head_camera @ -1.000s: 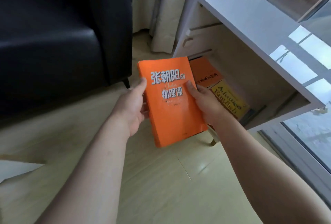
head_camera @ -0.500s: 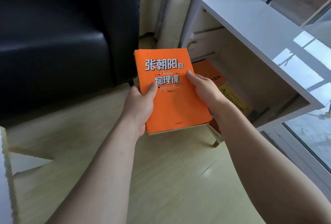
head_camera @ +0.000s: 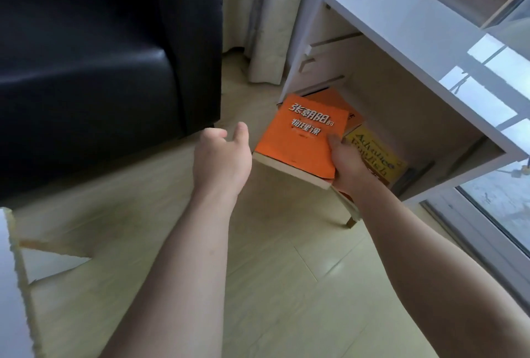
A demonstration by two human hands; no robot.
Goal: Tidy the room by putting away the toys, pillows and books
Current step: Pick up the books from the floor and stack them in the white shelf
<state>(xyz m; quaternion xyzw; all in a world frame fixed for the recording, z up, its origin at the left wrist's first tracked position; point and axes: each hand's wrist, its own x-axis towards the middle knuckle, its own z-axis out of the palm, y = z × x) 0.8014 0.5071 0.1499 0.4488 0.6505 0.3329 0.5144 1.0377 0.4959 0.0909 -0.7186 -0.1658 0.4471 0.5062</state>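
My right hand (head_camera: 348, 164) grips an orange book (head_camera: 301, 137) with white Chinese lettering by its near right corner, thumb on the cover. The book lies flat at the mouth of the white cabinet (head_camera: 407, 31), over another orange book (head_camera: 341, 105) inside. A yellow English book (head_camera: 378, 154) lies in the cabinet just right of my right hand. My left hand (head_camera: 222, 157) hovers apart from the orange book's left edge, fingers relaxed, holding nothing.
A black leather armchair (head_camera: 94, 71) fills the left side. Cream curtains (head_camera: 266, 19) hang behind the cabinet. A glass door (head_camera: 493, 194) runs along the right. A white torn-edged board (head_camera: 14, 286) lies at the lower left on the pale wood floor (head_camera: 272, 286).
My left hand has let go of the orange book and pulled back to the left. My right hand has carried the book down and forward into the cabinet opening.
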